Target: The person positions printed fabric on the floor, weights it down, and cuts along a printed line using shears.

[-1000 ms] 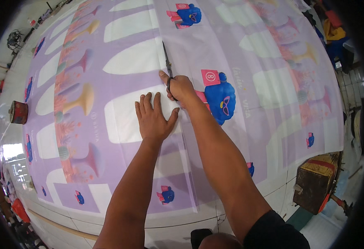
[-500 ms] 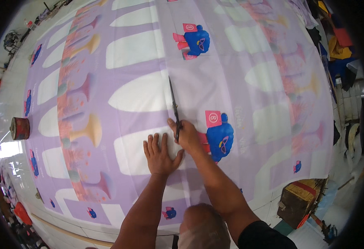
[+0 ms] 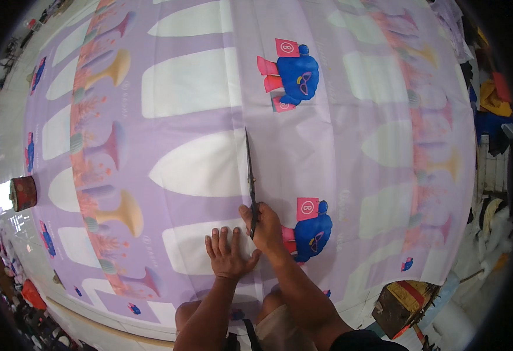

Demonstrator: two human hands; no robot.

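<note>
A large sheet of lilac printed fabric [image 3: 195, 137] lies spread out in front of me, patterned with white window shapes and blue cartoon figures. My right hand [image 3: 266, 229] grips dark scissors [image 3: 250, 169] by the handles. Their long blades point away from me along a lengthwise line in the middle of the fabric, the tip beside the far edge of a pointed white shape. The blades look nearly together. Just left of it, my left hand [image 3: 228, 257] presses flat on the fabric with fingers spread, over a white panel.
A rusty red tin or block [image 3: 23, 193] sits on the fabric's left edge. At the lower right, a worn box [image 3: 401, 307] with a red stripe touches the fabric's edge. Mixed cloth and bags [image 3: 493, 108] are heaped along the right. A long pale strip [image 3: 107, 329] lies on the tiled floor, lower left.
The whole view has shifted, so the fabric and both hands appear lower in it. Relative to the fabric, the scissors and both hands are at about the same place.
</note>
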